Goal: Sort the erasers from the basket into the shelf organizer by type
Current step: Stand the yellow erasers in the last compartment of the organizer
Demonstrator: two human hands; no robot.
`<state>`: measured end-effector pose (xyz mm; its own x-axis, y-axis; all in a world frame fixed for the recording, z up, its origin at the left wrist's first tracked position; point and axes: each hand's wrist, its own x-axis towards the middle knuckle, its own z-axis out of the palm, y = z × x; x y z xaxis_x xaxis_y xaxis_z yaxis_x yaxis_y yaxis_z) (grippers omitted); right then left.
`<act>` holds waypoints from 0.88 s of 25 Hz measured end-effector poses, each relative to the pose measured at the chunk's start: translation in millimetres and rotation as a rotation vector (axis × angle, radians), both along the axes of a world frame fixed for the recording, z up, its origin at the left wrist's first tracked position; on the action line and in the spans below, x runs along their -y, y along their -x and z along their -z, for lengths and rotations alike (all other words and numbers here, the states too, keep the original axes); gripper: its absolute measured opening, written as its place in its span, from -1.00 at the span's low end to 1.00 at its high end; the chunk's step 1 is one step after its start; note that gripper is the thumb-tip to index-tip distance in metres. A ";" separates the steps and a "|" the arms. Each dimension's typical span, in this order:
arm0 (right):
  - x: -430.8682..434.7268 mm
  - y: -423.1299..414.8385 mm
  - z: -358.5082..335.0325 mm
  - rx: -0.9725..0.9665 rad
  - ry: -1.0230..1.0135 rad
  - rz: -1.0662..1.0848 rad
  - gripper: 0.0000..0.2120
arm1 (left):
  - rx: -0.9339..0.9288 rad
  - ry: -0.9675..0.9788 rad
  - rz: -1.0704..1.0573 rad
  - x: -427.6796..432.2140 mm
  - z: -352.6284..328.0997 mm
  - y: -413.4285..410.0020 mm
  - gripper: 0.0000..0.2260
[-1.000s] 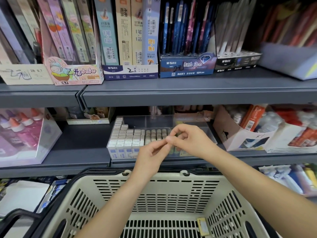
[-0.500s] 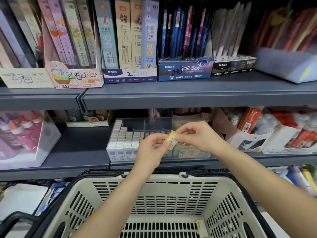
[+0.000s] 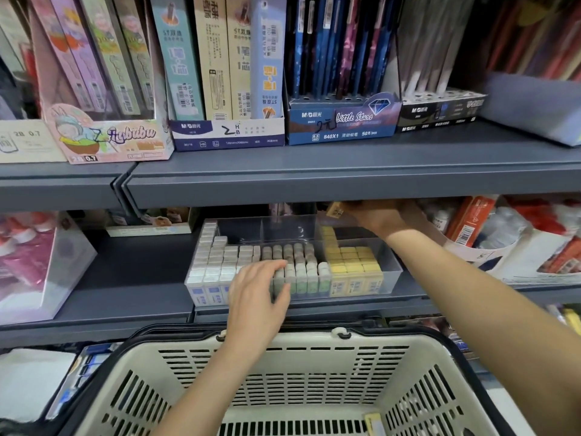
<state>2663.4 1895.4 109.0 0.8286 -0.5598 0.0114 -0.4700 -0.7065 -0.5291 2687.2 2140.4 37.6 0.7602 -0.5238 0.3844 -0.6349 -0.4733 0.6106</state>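
A clear shelf organizer [image 3: 391, 265] stands on the middle shelf. It holds white erasers [image 3: 217, 262] on the left, grey-green ones [image 3: 301, 262] in the middle and yellow ones [image 3: 352, 259] on the right. My right hand [image 3: 377, 215] reaches under the upper shelf and pinches a yellow eraser [image 3: 335, 209] above the back of the yellow compartment. My left hand [image 3: 256, 294] rests with relaxed fingers on the organizer's front, touching the grey-green erasers. One more yellow eraser [image 3: 374, 423] lies in the cream basket [image 3: 283, 357] below.
The upper shelf edge [image 3: 314, 180] hangs low over the organizer. Pencil-lead and pen display boxes [image 3: 226, 133] line the upper shelf. A clear box of pink bottles [image 3: 37, 262] stands at the left, and a cardboard box of red items [image 3: 471, 243] at the right.
My hands have separated. The right hand carried the yellow eraser up and back over the yellow compartment, and the left hand dropped onto the organizer's front.
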 end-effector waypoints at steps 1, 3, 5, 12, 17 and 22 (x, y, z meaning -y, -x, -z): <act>0.3 -6.9 4.5 0.057 0.000 -0.008 -0.88 | 0.021 -0.014 0.012 0.2 2.7 0.1 -0.71; 0.1 -17.9 15.2 0.130 0.060 -0.044 -0.89 | 0.038 -0.010 0.022 0.5 6.1 -0.1 -0.72; 2.7 -26.1 28.6 0.155 0.137 -0.078 -0.93 | 0.050 0.016 0.025 0.8 8.5 -0.4 -0.74; 5.0 -26.1 39.0 -0.051 0.287 -0.151 -0.81 | 0.048 0.044 0.055 -0.2 7.4 0.2 -0.76; -28.7 21.3 11.8 0.214 -0.091 -0.020 -0.81 | -0.092 0.239 0.095 -19.2 -6.5 20.0 -0.78; -109.6 128.0 24.0 0.300 -0.431 -0.162 -0.89 | -0.396 0.169 0.340 -56.0 13.6 67.2 -0.79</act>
